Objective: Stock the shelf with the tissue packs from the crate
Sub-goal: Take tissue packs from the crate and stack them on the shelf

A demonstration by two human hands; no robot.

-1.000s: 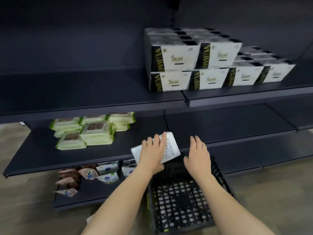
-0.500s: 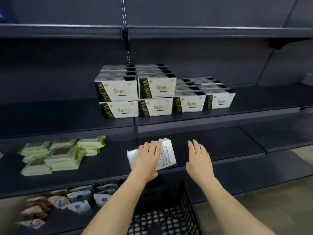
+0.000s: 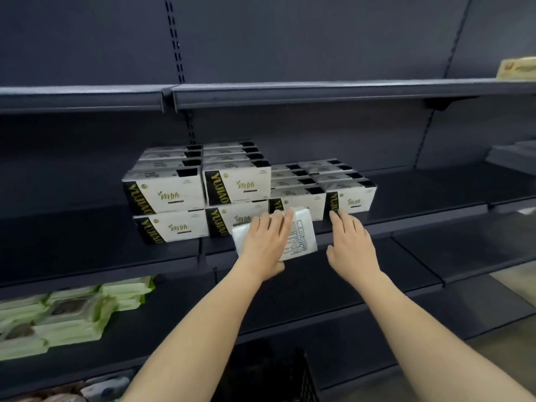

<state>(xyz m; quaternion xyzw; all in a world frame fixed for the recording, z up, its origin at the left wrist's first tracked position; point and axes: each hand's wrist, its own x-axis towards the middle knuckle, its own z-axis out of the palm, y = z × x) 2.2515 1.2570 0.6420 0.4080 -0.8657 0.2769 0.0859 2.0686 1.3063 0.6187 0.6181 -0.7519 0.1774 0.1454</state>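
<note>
Head view is showing a person reaching both bare arms toward a dark shelf. Their left hand is grasping a white pack, fingers lying over its top and the thumb tucked beneath, and the pack is hanging tilted in the air just in front of the shelf's edge. The right hand is holding nothing, its fingers straight and released, hovering just beside the pack. On the shelf behind, a stack of matching packs is sitting 2 layers high on the left and 1 layer on the right. Green packs are lying on the shelf below, at the left. A black crate is showing between the forearms at the bottom edge.
</note>
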